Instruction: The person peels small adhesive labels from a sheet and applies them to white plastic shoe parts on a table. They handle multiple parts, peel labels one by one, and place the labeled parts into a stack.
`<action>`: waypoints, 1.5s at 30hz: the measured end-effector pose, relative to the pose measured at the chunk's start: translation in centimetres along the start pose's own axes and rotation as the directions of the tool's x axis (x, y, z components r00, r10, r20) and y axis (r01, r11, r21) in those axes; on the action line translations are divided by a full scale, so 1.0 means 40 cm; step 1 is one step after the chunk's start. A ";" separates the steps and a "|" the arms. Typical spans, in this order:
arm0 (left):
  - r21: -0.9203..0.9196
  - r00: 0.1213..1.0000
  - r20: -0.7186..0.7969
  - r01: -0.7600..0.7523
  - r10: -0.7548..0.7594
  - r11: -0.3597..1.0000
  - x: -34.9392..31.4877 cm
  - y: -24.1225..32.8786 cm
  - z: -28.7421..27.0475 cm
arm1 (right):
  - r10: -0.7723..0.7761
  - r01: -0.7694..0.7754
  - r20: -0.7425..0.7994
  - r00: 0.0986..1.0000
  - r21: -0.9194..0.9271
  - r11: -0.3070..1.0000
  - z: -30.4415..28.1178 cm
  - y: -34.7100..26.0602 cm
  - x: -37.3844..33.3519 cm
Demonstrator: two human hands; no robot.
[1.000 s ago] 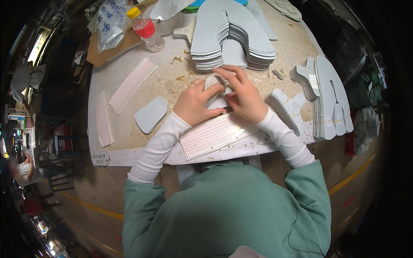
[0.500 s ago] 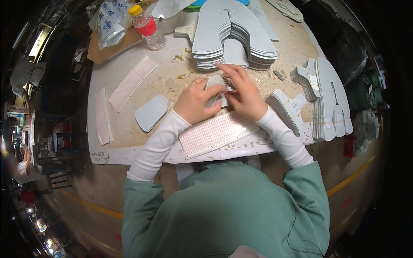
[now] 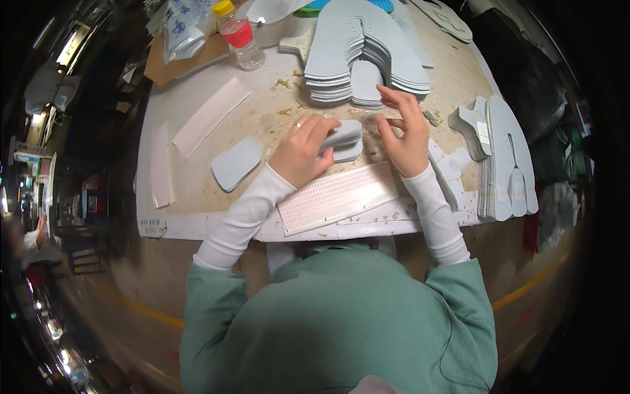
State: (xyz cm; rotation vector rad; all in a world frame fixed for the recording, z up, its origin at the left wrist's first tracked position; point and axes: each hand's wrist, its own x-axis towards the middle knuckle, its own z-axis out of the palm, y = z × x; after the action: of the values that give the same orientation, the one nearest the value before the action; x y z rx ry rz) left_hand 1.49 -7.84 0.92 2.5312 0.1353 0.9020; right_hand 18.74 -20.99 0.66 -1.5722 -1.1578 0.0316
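My left hand pinches the upper part of a small stack of grey rounded shoe pieces at its left end. A gap shows between that upper part and the pieces under it. To the right of the stack, my right hand is raised with thumb and fingers apart, holding nothing. Right below the hands lies a sheet of small pink-printed labels. Another small pile of grey rounded pieces rests left of my left forearm.
Beyond the hands stands a tall stack of grey U-shaped shoe uppers. More cut pieces are stacked on the right. Two other label strips lie on the left, one a slanted pink strip. A yellow-capped bottle stands at the back left.
My right hand has come away from the small stack toward the right, and its fingers have spread. My left hand stays at the stack, now parted into an upper and a lower portion.
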 end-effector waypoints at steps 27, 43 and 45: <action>-0.314 0.815 0.255 0.579 -0.521 0.752 -0.199 0.087 -0.165 | -0.159 0.155 0.545 0.823 0.053 0.987 0.082 -0.101 -0.111; -0.491 0.702 0.230 0.682 -0.673 0.543 -0.209 0.104 -0.139 | -0.279 0.287 0.304 0.911 0.019 0.958 0.087 -0.139 -0.114; -0.478 0.695 0.243 0.693 -0.677 0.540 -0.210 0.104 -0.138 | -0.289 0.302 0.304 0.908 0.005 0.953 0.085 -0.140 -0.114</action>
State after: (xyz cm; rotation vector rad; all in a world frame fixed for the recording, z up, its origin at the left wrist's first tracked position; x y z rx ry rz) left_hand -8.72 -11.45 1.71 1.7012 0.7161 0.4671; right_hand 10.85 -22.16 1.23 -1.4446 -1.6394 0.0480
